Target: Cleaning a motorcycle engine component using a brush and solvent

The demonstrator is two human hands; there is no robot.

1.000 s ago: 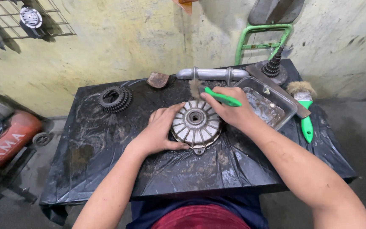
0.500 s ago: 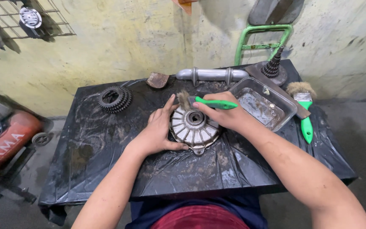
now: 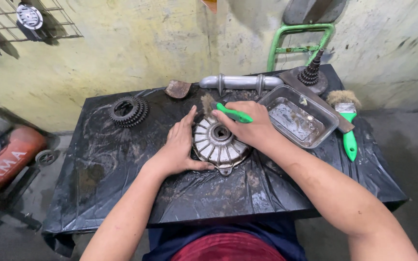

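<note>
Green-handled brush (image 3: 232, 114) now nearer, right hand (image 3: 247, 126) grasping it; left hand (image 3: 180, 145) flat against finned hub (image 3: 217, 143).

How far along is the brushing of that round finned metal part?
Done: the finned part's ribs look pale, mostly bare metal. In hand: left hand steadies its rim while right hand works a green-handled brush at its far edge. Left: the gear cluster lies untouched, dark; the metal tray holds murky liquid.

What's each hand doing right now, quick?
Left hand: open, palm and fingers pressed against the side of the round finned metal part.
Right hand: closed on the green-handled brush, bristles at the part's far edge.
</note>
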